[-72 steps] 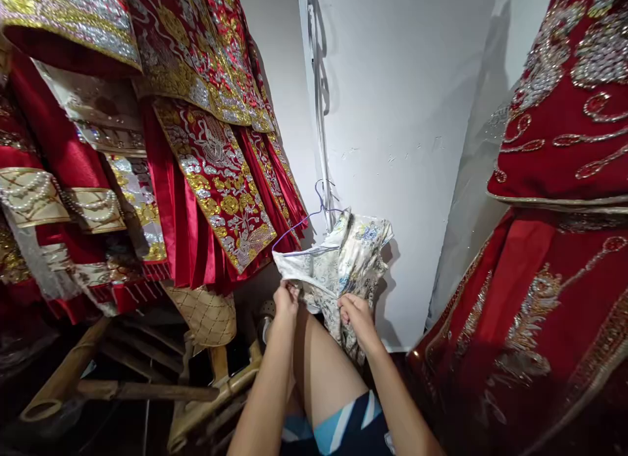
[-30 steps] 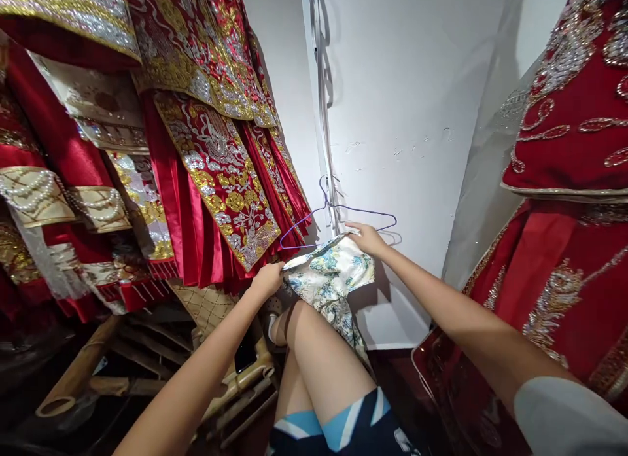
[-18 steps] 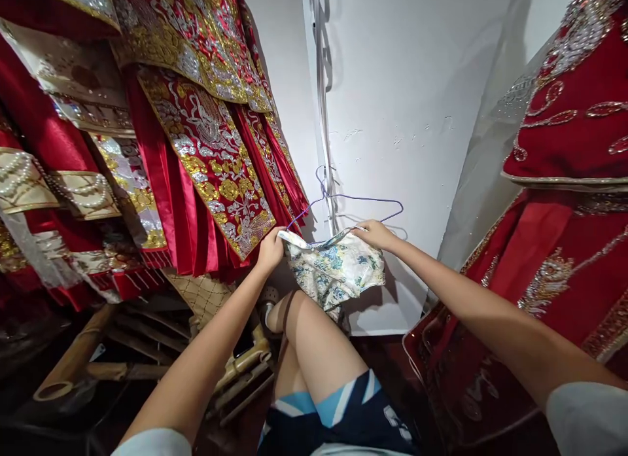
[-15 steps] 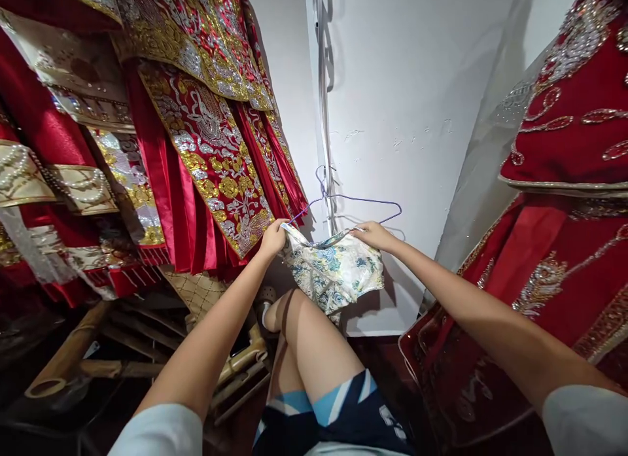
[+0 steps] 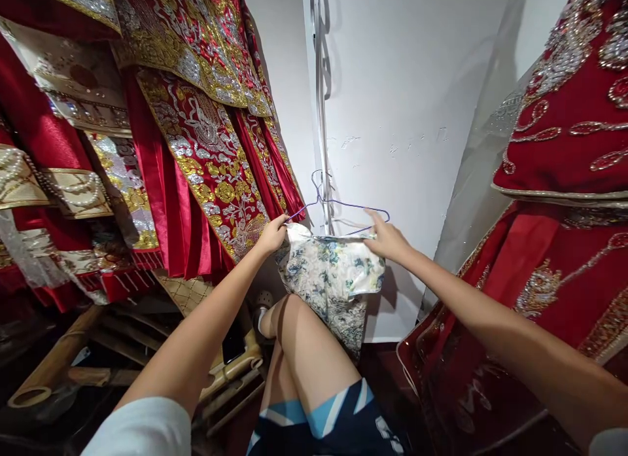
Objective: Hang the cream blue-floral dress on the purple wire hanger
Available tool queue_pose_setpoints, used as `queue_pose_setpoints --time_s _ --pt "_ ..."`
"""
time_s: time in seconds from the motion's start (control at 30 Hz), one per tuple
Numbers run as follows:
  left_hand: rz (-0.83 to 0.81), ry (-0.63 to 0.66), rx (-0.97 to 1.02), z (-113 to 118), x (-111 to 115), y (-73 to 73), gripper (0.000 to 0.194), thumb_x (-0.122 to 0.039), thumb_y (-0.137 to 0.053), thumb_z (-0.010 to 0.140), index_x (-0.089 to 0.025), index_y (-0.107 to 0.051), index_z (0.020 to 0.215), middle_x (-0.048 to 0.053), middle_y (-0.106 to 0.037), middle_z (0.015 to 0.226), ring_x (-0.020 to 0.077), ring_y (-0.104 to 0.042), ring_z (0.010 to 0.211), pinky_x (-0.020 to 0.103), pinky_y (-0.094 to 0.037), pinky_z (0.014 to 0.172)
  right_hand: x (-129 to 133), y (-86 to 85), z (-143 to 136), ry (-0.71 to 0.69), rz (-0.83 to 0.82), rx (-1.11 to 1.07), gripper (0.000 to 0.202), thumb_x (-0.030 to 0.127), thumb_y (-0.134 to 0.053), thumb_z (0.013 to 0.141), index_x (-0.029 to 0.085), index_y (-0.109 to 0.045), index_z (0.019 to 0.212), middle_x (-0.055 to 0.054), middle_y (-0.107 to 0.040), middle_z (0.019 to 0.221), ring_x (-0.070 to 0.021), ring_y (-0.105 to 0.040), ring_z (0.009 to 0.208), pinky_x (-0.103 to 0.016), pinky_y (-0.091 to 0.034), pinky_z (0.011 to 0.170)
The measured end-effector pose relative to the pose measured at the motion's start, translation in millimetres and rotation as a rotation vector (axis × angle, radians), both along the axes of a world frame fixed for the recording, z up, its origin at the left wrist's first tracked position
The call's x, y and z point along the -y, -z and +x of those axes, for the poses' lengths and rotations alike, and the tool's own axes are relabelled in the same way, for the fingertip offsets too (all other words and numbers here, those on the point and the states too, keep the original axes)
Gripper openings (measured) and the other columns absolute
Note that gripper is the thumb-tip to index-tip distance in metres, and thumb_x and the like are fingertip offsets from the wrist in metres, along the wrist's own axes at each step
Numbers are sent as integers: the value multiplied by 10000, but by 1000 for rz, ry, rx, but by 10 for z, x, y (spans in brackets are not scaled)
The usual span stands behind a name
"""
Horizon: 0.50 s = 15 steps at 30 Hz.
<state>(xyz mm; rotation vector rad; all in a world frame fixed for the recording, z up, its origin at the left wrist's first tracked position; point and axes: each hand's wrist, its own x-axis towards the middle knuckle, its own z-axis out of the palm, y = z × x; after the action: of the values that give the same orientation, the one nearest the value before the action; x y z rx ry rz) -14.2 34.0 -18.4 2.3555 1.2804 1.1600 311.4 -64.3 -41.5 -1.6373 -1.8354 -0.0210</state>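
A short-sleeved floral garment (image 5: 333, 266), white with blue, green and yellow print, hangs spread in front of my knees. My left hand (image 5: 273, 235) pinches its left shoulder beside the left end of a thin purple hanger (image 5: 353, 204). My right hand (image 5: 387, 239) grips the right shoulder, index finger raised against the hanger's right end. The hanger's hook is at the white vertical rail (image 5: 321, 116); its lower part is partly hidden behind the neckline.
Red embroidered gowns (image 5: 210, 142) hang at the left, and a beaded red dress (image 5: 564, 135) stands close on the right. Below left is a bamboo seat or frame (image 5: 235, 371). A white wall (image 5: 402, 103) lies behind the rail.
The garment's neckline has been raised and spread flatter, and its body hangs lower. My right index finger has lifted onto the hanger. The view has shifted slightly.
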Motion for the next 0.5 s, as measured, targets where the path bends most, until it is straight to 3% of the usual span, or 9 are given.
queue_pose_setpoints --time_s 0.07,0.13,0.23,0.3,0.4,0.5 --pt "23 -7 -3 24 26 4 256 -134 -406 824 -195 -637 915 44 -659 876 225 -597 871 336 -473 855 -75 -68 120 132 17 -26 926 279 -625 761 128 -256 1596 -153 -729 1087 -342 -669 946 -381 -500 791" --pt "51 -38 6 57 39 12 236 -129 -405 825 -202 -623 879 50 -630 862 238 -590 904 350 -466 886 -181 -134 224 145 -28 -52 837 269 -621 771 87 -365 1547 -193 -703 1192 -353 -643 1086 -385 -497 867" --pt "92 -130 48 46 41 -8 201 -151 -438 832 -201 -623 891 83 -605 934 270 -575 999 395 -445 946 -272 -244 346 41 -122 -60 413 259 -609 790 121 -718 1164 -154 -742 1111 -322 -660 1066 -344 -501 864" --pt "111 -204 96 -10 37 -60 173 -197 -490 837 -192 -620 952 107 -595 1020 285 -563 1047 418 -437 965 -248 -338 413 -14 -181 -65 221 307 -618 811 139 -754 854 -118 -762 892 -298 -696 902 -325 -516 766" --pt "98 -277 166 -58 32 -175 211 -289 -567 837 -170 -597 1008 113 -614 1019 276 -584 970 416 -463 910 -146 -474 455 -154 -334 -201 345 461 -645 839 148 -695 703 -102 -736 742 -257 -694 721 -310 -524 644" --pt "56 -211 169 72 46 -279 182 -301 -547 859 -160 -625 944 84 -666 906 235 -613 845 358 -486 824 -87 -482 343 -340 -367 -495 509 600 -531 921 139 -718 817 -133 -751 825 -266 -708 754 -365 -565 678"
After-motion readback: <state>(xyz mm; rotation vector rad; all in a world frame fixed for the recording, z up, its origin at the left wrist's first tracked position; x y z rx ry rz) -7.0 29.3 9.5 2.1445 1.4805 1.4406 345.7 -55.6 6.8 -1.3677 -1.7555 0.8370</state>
